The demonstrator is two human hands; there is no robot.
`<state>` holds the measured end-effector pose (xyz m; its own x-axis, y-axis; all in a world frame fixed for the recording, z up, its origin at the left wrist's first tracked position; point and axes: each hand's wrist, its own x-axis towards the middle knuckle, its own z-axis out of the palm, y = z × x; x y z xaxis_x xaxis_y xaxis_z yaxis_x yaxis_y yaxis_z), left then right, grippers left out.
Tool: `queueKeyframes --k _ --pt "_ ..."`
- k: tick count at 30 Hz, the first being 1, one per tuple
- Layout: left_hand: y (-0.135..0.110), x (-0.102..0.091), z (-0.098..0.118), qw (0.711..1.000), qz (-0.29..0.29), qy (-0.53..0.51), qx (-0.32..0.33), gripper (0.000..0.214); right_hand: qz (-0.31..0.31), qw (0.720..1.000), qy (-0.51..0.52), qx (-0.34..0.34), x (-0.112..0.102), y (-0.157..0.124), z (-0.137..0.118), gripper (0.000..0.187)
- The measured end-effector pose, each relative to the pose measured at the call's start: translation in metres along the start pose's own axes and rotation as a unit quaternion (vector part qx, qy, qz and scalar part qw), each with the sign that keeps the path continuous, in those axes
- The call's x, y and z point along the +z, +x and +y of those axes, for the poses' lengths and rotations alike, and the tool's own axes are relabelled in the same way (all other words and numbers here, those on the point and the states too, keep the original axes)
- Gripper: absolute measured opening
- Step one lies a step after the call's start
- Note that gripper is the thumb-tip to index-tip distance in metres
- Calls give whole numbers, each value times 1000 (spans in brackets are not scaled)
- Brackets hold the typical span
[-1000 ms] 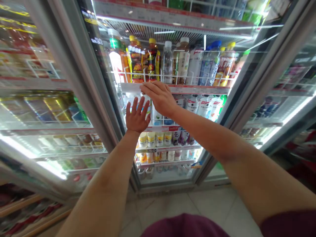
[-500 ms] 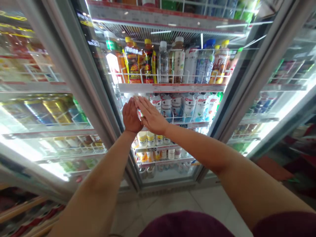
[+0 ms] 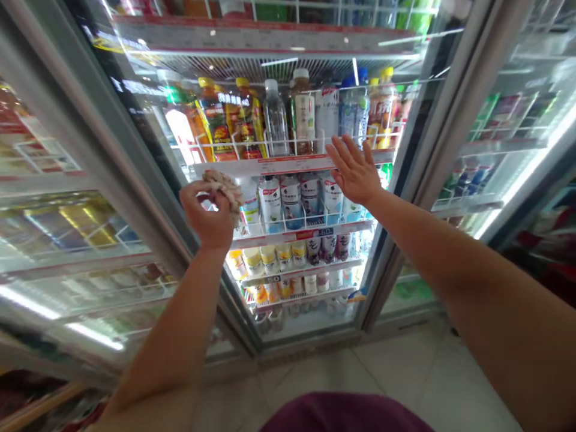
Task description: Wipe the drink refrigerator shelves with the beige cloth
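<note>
My left hand [image 3: 207, 213] is closed on a crumpled, light-coloured cloth [image 3: 227, 195], thumb and forefinger curled into a ring. It is in front of the left part of a glass cooler door [image 3: 301, 333]. Over to the right, my right hand [image 3: 355, 171] is open, palm toward the glass and fingers spread, with nothing in it. Whether its palm touches the pane I cannot tell. Behind the glass stand white-labelled bottles [image 3: 292, 201] on one shelf and a row of mixed drink bottles [image 3: 301, 114] above them.
Metal door frames [image 3: 432, 174] run along both sides of the pane. More lit coolers with cans [image 3: 85, 219] and bottles continue left and right. Lower shelves hold small yellow-capped bottles [image 3: 269, 258]. A pale tiled floor [image 3: 346, 384] lies below.
My hands were together on the left side of the glass. My right hand has moved away to the right and spread open; my left has shifted left, and the cloth in it now shows.
</note>
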<state>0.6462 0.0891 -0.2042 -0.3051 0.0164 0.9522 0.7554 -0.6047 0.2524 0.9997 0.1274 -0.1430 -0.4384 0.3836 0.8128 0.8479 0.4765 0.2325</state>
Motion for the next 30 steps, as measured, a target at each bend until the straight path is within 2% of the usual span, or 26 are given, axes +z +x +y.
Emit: queueKeyframes --k 2,6,7,9,12,14,16,18,21,23,27,30 --pt "-12 6 5 999 -9 37 24 16 16 1000 -9 22 10 -7 1 59" --pt "-47 21 18 988 -110 97 45 45 36 999 3 33 21 -10 -7 60" --pt "-49 24 19 984 -136 103 46 53 40 999 8 32 21 -10 -7 60" --pt "-38 27 19 977 -163 127 54 60 46 998 18 29 21 -9 -5 60" --pt "1 28 13 972 -137 176 81 53 51 997 47 25 20 -9 -3 60" --pt "18 28 7 972 -113 172 116 52 52 996 72 26 20 -9 -3 60" --pt "14 27 2 973 -96 152 143 51 52 994 90 30 19 -10 -5 60" --pt "-5 27 -2 976 -90 130 147 47 50 993 98 34 19 -10 -6 60" --pt "-25 26 -10 977 -114 98 150 40 47 993 99 35 18 -10 -7 60" --pt "-13 26 -18 977 -112 83 159 40 45 994 98 33 18 -9 -7 60" --pt "31 30 -28 986 -12 89 137 45 51 994 91 28 20 -9 -5 59" --pt "24 32 -21 990 -1 91 111 43 57 994 92 24 22 -9 -4 60"
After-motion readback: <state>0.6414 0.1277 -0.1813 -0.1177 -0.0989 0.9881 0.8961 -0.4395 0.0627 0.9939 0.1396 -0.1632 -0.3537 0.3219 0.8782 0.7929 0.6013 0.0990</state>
